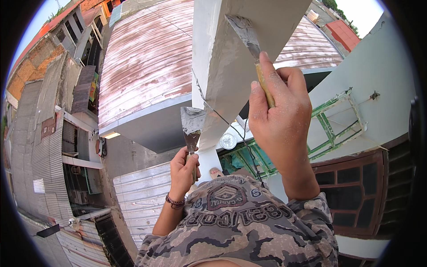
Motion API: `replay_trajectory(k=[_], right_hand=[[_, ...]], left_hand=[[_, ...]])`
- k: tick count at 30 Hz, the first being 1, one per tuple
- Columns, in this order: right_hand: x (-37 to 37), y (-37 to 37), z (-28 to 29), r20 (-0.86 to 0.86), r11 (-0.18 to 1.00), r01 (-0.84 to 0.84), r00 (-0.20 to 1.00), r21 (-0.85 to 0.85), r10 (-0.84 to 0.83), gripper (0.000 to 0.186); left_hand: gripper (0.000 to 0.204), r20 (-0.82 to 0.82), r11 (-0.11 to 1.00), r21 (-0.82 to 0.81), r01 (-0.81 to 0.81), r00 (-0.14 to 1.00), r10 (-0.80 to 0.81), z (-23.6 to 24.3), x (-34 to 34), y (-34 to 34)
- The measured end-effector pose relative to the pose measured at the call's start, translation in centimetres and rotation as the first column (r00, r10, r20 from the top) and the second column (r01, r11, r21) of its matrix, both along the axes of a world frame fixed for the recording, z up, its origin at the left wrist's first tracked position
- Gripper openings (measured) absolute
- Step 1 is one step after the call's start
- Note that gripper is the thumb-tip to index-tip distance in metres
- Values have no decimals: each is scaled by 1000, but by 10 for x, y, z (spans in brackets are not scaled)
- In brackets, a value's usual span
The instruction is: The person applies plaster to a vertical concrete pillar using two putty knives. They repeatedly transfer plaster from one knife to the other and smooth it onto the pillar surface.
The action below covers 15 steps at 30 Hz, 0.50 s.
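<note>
My right hand (280,100) is closed round the yellowish handle of a putty knife (252,41), its forefinger stretched along the handle. That blade, smeared with grey-white filler, lies against or very close to the face of a grey-white concrete pillar (231,71). Lower and to the left, my left hand (181,171) grips a second putty knife (192,138) by its handle. Its blade points up and carries a thick load of wet grey filler (193,119). Smoother, shinier patches show on the pillar face beside the right blade.
A dark cable (227,121) runs down across the pillar's base. A round whitish container (228,141) stands below, near a green-painted ladder or frame (331,120). My foot (216,172) is near a ledge, with rusty corrugated roofs (147,58) beyond and lower roofs at left.
</note>
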State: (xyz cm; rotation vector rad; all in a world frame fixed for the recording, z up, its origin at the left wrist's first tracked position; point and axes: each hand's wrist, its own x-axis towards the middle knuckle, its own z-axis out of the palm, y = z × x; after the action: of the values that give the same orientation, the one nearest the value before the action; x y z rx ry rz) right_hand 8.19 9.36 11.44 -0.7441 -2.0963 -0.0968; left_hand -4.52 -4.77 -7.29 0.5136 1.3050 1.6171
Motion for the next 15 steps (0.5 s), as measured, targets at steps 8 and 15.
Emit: replay_trajectory(k=[8,15], right_hand=[[-6,-7,-36,21,986,18,1000,-165,-15,45],[-1,-8,-30,15,992,-24,1000,-125,26,46]], left_hand=[[27,-3,1000,5,-13,1000,13,-4,0,0],[27,-3,1000,-7,-11,1000,11,-1,-1,-1]])
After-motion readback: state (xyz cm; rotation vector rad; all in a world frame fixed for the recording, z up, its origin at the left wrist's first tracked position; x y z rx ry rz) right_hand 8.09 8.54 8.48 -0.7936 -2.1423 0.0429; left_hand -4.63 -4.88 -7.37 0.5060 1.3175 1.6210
